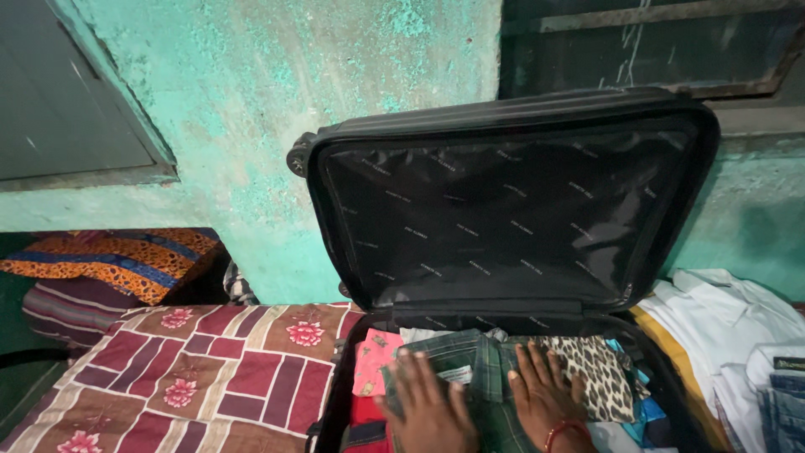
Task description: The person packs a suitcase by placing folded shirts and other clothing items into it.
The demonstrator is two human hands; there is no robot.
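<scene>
A black suitcase (511, 210) lies open on the bed, its lid leaning against the turquoise wall. Folded clothes fill its base. My left hand (428, 403) and my right hand (545, 394) press flat, fingers spread, on a folded green checked garment (482, 369) in the middle of the suitcase. My right wrist carries a red bangle (566, 432). A pink cloth (373, 361) lies left of the green garment. Beside my right hand sits a leopard-print cloth (604, 373).
A bedsheet with maroon patches and pink flowers (193, 369) covers the bed to the left. An orange and blue patterned pillow (109, 264) lies at the far left. White folded clothes (721, 327) and blue denim (784, 403) are piled to the right of the suitcase.
</scene>
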